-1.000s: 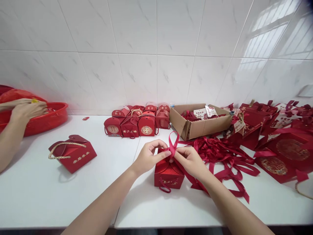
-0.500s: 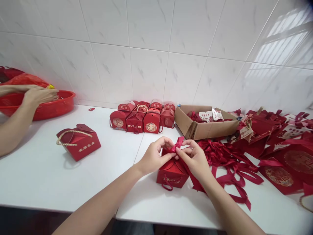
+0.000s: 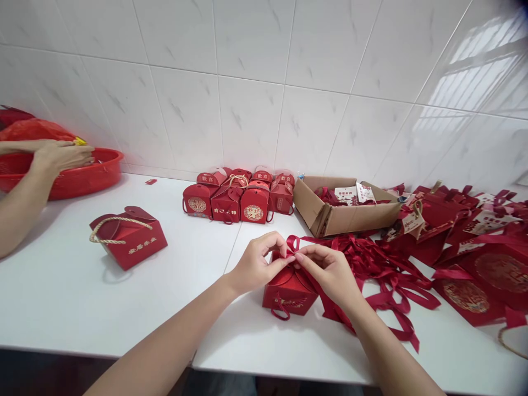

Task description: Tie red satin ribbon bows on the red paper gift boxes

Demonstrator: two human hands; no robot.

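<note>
In front of me a small red gift box (image 3: 290,297) stands on the white table, a twisted red cord handle hanging down its front. Above its lid a shiny red ribbon (image 3: 293,242) forms a loop. My left hand (image 3: 264,263) pinches the ribbon between thumb and fingertips from the left. From the right, my right hand (image 3: 325,269) pinches it too, the fingertips of both hands nearly touching. The knot itself is mostly hidden by my fingers. A heap of loose red ribbons (image 3: 371,264) lies just right of the box.
A red box with rope handle (image 3: 140,242) stands at left. Several small red boxes (image 3: 231,201) line the wall beside an open cardboard box (image 3: 358,217) of tags. Red gift bags (image 3: 466,291) crowd the right. At far left another person's hands (image 3: 58,157) work over a red basin (image 3: 103,170).
My fingertips have drawn closer together on the ribbon, and its loop now stands thinner and further left. The whole view has shifted slightly. The box remains in place.
</note>
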